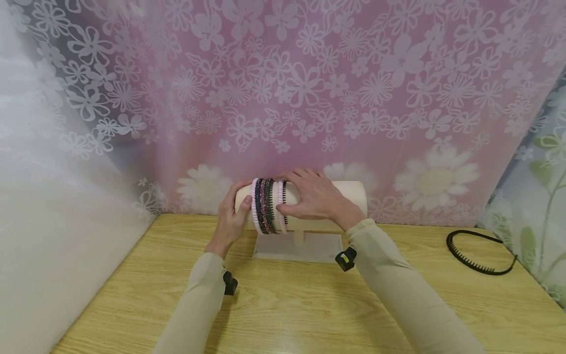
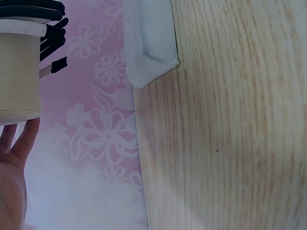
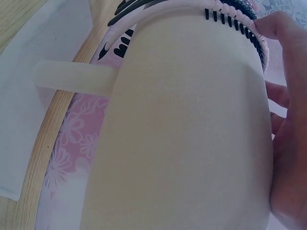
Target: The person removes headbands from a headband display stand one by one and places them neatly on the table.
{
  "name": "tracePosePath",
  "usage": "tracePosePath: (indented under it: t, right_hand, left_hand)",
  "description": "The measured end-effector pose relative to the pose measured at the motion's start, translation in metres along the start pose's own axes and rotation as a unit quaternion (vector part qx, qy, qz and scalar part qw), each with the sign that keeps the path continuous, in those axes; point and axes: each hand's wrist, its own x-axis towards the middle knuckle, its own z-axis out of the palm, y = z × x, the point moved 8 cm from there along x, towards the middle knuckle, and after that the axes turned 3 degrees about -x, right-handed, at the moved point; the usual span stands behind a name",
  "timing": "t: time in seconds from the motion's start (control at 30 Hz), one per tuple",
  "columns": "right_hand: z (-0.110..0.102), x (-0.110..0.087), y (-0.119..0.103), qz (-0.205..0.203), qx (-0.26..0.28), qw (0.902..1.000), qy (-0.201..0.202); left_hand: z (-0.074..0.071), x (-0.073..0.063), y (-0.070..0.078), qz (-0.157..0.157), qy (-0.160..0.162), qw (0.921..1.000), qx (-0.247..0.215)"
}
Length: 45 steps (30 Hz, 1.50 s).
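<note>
From my end I'm seeing both hands working at the roll (image 1: pixel 352 192), which is lying crosswise over the desk (image 1: pixel 292 305) on a base (image 1: pixel 298 250), long axis running left to right. Hairbands are looping across that axis, bunching on its left half, ends hanging below.

Key relation: the right pink band (image 3: pixel 187 4) is sitting directly at the thumb of the right hand (image 1: pixel 314 196), so that hand is nearer; the left hand (image 1: pixel 231 218) is over at the roll's left end. The band is running front to back over the roll, square to its length. Right fingers are reaching over the top while the thumb is pressing the front, so I'm reading it as pinching the band; how firmly, I can't tell. Black teeth are showing under it, owner unclear.

Left fingers are curling round the roll's end, thumb lying in front, touching or just beside the left pink band (image 1: pixel 254 212). Dark and glittery middle bands (image 1: pixel 265 206) are filling the stretch between the two pink ones.

A loose black band (image 1: pixel 450 247) is lying on the desk, well off to the right, apart from both hands.
</note>
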Motion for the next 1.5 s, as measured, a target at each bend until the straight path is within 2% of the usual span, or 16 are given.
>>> tracePosePath:
  t: [0.3, 0.6, 0.7, 0.83, 1.1, 1.5]
  right_hand:
    - [-0.001, 0.0, 0.002, 0.003, 0.027, 0.9996, 0.008]
    - [0.0, 0.001, 0.004, -0.006, 0.065, 0.9961, -0.06]
    - [-0.001, 0.002, 0.004, -0.015, 0.077, 0.9943, -0.072]
    - [-0.003, 0.001, 0.004, -0.026, 0.086, 0.9934, -0.071]
    - [-0.006, 0.001, 0.007, -0.017, 0.106, 0.9917, -0.071]
    - [-0.009, -0.003, 0.016, -0.008, 0.086, 0.9938, -0.071]
  left_hand:
    - [-0.001, 0.0, 0.0, -0.002, 0.0, 1.0, -0.005]
    - [-0.001, -0.001, 0.001, -0.002, -0.006, 1.0, -0.004]
    - [0.0, -0.001, 0.001, -0.001, -0.009, 0.9999, -0.011]
    - [0.002, -0.001, 0.0, 0.005, -0.009, 0.9999, -0.011]
    - [0.001, 0.0, 0.0, 0.007, -0.005, 0.9999, -0.006]
    - [0.001, 0.001, 0.0, 0.008, -0.004, 0.9999, -0.007]
